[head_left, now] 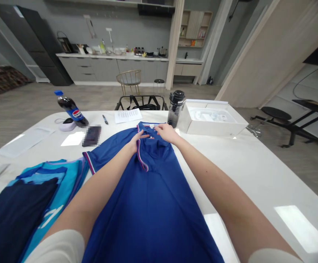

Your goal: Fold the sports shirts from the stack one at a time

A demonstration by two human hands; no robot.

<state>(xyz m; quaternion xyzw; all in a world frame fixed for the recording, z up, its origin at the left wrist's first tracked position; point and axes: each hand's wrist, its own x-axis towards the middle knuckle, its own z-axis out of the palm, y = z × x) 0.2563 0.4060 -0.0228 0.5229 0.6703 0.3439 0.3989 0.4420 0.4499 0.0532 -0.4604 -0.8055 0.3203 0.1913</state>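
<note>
The work area was a white table point(257, 175), with a grey kitchen counter point(112, 55) in the background. An open white box point(210, 122), a black-lidded tumbler point(176, 106), and a Pepsi bottle point(71, 109) lying on its side occupied the far part of the table. A printed sheet point(128, 115) and a pen point(105, 119) lay near the bottle. A pile of teal and navy garments point(33, 201) lay at the left.

A blue polo shirt point(148, 208) lay flat directly before the person, its long axis running from the near hem to the collar point(148, 126) at the far end. Both forearms extended forward along it, converging on the placket point(148, 146). The right hand point(167, 133) was slightly nearer the collar than the left hand point(135, 143). Both hands were open and rested on the cloth, with no visible pinch. The left fingertips point(145, 136) lay just beside a small button point(150, 137).
</note>
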